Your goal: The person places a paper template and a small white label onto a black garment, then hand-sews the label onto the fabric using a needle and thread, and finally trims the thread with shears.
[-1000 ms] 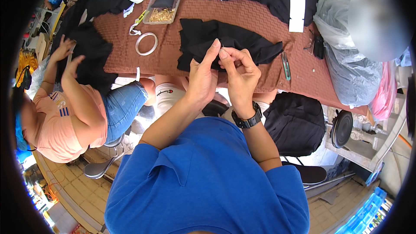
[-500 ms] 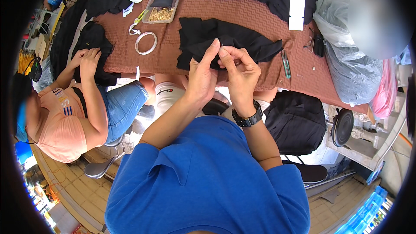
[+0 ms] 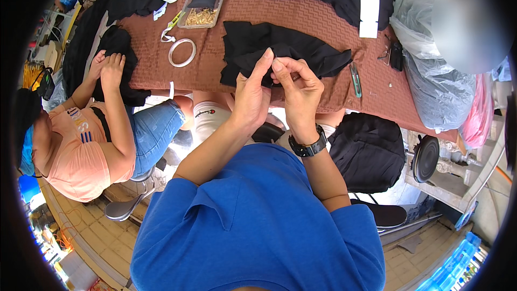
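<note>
A black cloth (image 3: pixel 280 48) lies on the brown-covered table (image 3: pixel 301 16) in front of me. My left hand (image 3: pixel 250 94) and my right hand (image 3: pixel 299 89) are raised together over its near edge, fingertips touching. Both pinch a fold of the black cloth between thumb and fingers. A black watch sits on my right wrist. What lies between the fingertips is too small to tell.
A person in an orange shirt (image 3: pixel 75 145) sits at the left, hands on another black cloth (image 3: pixel 116 48). On the table are a clear tray of small gold pieces (image 3: pixel 202 8), a clear ring (image 3: pixel 182 53), snips (image 3: pixel 355 78), white labels (image 3: pixel 369 5) and plastic bags (image 3: pixel 431 59). A black bag (image 3: pixel 369 151) rests below.
My hands stay almost still on the cloth. The person at the left has drawn both hands and their black cloth closer together at the table's left end.
</note>
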Available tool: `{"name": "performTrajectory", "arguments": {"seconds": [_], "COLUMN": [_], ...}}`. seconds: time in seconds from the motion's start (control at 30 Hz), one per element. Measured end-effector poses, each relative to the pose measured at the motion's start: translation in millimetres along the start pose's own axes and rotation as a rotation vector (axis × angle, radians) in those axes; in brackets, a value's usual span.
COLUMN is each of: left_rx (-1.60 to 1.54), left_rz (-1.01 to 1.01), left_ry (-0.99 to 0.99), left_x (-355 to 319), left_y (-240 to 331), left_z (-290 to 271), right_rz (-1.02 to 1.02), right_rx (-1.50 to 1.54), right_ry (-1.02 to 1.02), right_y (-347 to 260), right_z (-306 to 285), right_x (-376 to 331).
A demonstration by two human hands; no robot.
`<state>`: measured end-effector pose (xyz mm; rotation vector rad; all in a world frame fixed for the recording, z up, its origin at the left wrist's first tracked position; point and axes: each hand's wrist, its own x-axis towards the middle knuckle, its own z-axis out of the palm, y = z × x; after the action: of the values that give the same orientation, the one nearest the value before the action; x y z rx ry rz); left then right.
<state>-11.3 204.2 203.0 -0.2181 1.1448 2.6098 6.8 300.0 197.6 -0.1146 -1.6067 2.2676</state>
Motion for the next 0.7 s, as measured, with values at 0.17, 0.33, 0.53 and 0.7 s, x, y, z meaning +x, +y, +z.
{"name": "performTrajectory", "arguments": {"seconds": [0.17, 0.33, 0.53, 0.7], "left_rx": [0.005, 0.011, 0.03, -0.023], "left_rz": [0.005, 0.028, 0.053, 0.114], "left_ry": [-0.03, -0.049, -0.045, -0.022], "left_x": [-2, -1, 3, 4], "left_y": [2, 1, -5, -10], "left_z": [1, 1, -3, 3], "right_rz": [0.04, 0.048, 0.087, 0.175], "right_rx": [0.03, 0.053, 0.11, 0.187], "right_ry": [0.011, 0.005, -0.005, -0.004], "right_y": [0, -1, -1, -2], "right_z": [1, 0, -3, -5], "right_x": [0, 1, 4, 6]}}
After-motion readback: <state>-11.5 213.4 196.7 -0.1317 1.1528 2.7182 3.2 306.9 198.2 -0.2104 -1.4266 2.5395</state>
